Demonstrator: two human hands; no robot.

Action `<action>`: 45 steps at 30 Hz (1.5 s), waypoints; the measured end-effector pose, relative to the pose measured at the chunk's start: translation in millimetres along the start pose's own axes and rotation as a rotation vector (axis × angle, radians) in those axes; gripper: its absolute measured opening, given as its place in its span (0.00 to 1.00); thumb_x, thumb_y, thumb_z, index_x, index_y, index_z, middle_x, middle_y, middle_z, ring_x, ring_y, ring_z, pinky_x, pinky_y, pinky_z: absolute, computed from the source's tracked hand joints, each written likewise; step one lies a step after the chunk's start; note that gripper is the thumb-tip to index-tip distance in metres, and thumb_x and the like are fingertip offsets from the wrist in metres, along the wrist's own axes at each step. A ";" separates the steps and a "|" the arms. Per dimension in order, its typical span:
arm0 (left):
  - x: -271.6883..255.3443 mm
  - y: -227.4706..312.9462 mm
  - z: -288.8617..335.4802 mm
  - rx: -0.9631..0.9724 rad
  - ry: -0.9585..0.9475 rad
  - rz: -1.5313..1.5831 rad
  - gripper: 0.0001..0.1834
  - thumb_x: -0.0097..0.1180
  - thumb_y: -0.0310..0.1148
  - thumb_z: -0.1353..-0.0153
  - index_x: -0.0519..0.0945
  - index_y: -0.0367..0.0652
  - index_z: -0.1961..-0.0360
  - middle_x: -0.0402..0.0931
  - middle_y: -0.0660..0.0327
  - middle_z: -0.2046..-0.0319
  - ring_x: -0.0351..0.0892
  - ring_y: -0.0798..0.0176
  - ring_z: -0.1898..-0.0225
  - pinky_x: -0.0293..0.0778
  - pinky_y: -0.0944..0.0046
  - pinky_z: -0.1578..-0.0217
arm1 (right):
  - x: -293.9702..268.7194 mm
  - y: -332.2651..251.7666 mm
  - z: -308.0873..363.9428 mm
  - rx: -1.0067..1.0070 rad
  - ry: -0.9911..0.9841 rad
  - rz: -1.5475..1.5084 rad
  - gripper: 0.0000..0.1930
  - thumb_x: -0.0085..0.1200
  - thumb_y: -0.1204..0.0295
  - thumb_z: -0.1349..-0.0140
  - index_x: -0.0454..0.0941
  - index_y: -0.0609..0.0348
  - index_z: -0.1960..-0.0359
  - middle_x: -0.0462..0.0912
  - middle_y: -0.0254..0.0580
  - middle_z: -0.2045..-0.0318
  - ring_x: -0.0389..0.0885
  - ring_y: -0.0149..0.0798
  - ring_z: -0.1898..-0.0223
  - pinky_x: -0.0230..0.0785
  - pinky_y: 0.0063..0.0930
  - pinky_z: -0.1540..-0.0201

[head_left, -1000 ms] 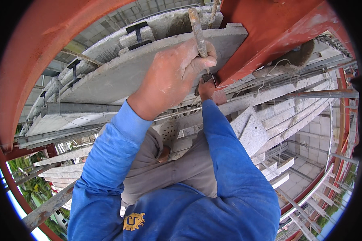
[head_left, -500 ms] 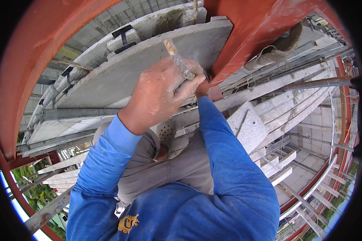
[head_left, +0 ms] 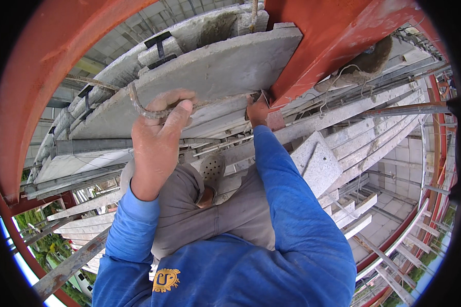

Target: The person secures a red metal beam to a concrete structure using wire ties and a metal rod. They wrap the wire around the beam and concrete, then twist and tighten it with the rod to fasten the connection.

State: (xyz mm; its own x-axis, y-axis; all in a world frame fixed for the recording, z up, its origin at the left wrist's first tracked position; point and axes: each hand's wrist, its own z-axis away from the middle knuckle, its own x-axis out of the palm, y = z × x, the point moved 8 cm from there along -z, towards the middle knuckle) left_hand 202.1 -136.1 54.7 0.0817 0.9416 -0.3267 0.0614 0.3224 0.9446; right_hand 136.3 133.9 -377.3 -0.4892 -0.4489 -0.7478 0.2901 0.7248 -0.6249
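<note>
My left hand (head_left: 161,130) is closed around a bent, grimy metal rod (head_left: 137,102) whose hooked end curves up past my fingers. A thinner length reaches right from this grip, in front of a grey concrete slab (head_left: 225,66), toward my right hand (head_left: 257,111). That hand is closed at the foot of a red steel beam (head_left: 312,56), beside a small dark metal edge (head_left: 265,96). What its fingers grip is hard to make out. The slab leans behind both hands, its upper edge curved by the lens.
A speckled pale board (head_left: 316,158) lies right of my right forearm. Long whitish planks (head_left: 353,135) and a grey metal pipe (head_left: 404,110) run off to the right. Below my hands is my foot in a perforated clog (head_left: 211,171). A large red beam (head_left: 41,66) curves along the left.
My left hand has drawn down and left with the rod, away from my right hand, which stays at the beam's foot and now shows in full. The rod's upright end has tipped left.
</note>
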 end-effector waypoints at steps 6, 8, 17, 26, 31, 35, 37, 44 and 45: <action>-10.4 -9.8 -6.1 -0.172 -0.001 0.340 0.11 0.57 0.24 0.28 0.85 0.28 0.51 0.85 0.49 0.50 0.85 0.57 0.49 0.83 0.57 0.41 | 12.3 16.6 -5.7 0.044 -0.005 -0.023 0.40 0.66 0.55 0.34 0.65 0.70 0.29 0.77 0.68 0.36 0.76 0.64 0.34 0.69 0.48 0.31; -11.2 -12.4 -9.3 -0.147 -0.030 0.356 0.12 0.55 0.23 0.29 0.83 0.26 0.49 0.84 0.40 0.46 0.85 0.47 0.43 0.82 0.48 0.37 | 13.4 27.2 -9.7 0.064 0.019 -0.023 0.39 0.67 0.56 0.35 0.66 0.69 0.30 0.78 0.68 0.37 0.77 0.64 0.35 0.69 0.49 0.32; -14.5 -11.5 -0.9 -0.129 0.020 0.409 0.09 0.55 0.16 0.32 0.86 0.27 0.57 0.86 0.43 0.47 0.86 0.53 0.44 0.83 0.55 0.39 | 3.1 7.0 -5.4 0.104 -0.036 -0.013 0.39 0.69 0.60 0.38 0.67 0.65 0.30 0.77 0.65 0.35 0.75 0.63 0.33 0.68 0.50 0.30; -3.4 -11.5 5.1 0.051 -0.159 0.104 0.10 0.57 0.15 0.34 0.89 0.32 0.58 0.88 0.47 0.47 0.86 0.58 0.43 0.79 0.61 0.41 | 10.8 16.0 -3.4 0.085 0.014 0.090 0.40 0.70 0.61 0.39 0.67 0.70 0.30 0.76 0.65 0.34 0.74 0.61 0.31 0.66 0.47 0.28; -1.6 -6.7 6.7 0.072 -0.198 0.015 0.10 0.57 0.15 0.34 0.89 0.34 0.59 0.88 0.48 0.46 0.86 0.56 0.42 0.79 0.60 0.41 | 12.0 14.5 1.8 0.140 0.055 0.021 0.39 0.70 0.63 0.40 0.68 0.72 0.31 0.77 0.66 0.36 0.76 0.62 0.33 0.68 0.46 0.29; 10.8 -12.8 14.9 0.182 -0.359 -0.027 0.07 0.62 0.23 0.30 0.89 0.33 0.56 0.89 0.47 0.50 0.87 0.57 0.44 0.80 0.61 0.46 | 12.7 13.6 5.3 0.188 0.074 -0.093 0.38 0.70 0.67 0.41 0.68 0.73 0.31 0.79 0.67 0.38 0.77 0.64 0.35 0.70 0.47 0.32; 12.2 -13.5 10.5 0.169 -0.326 -0.101 0.08 0.64 0.26 0.29 0.89 0.34 0.55 0.89 0.49 0.50 0.87 0.59 0.46 0.79 0.61 0.47 | 13.6 18.7 6.7 0.228 0.078 -0.168 0.39 0.70 0.67 0.40 0.67 0.73 0.31 0.78 0.68 0.38 0.76 0.65 0.35 0.68 0.49 0.30; 27.3 13.9 -44.6 0.138 -0.183 -0.365 0.12 0.63 0.35 0.27 0.88 0.36 0.53 0.90 0.57 0.57 0.83 0.67 0.59 0.78 0.65 0.52 | 2.6 19.1 17.2 0.359 0.064 -0.321 0.36 0.71 0.67 0.41 0.70 0.73 0.34 0.80 0.70 0.42 0.80 0.66 0.39 0.72 0.55 0.37; 25.3 16.7 -55.6 0.182 -0.142 -0.364 0.12 0.63 0.35 0.26 0.88 0.36 0.54 0.89 0.58 0.58 0.83 0.67 0.60 0.77 0.65 0.53 | -1.8 6.3 27.6 0.436 0.045 -0.383 0.34 0.70 0.65 0.38 0.71 0.72 0.35 0.82 0.69 0.45 0.83 0.67 0.44 0.75 0.54 0.40</action>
State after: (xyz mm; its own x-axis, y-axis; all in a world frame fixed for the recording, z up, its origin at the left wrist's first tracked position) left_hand 149.9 -101.5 64.0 0.1579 0.7428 -0.6507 0.2850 0.5966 0.7502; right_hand 161.7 124.8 -386.0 -0.6577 -0.6070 -0.4460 0.3926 0.2290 -0.8907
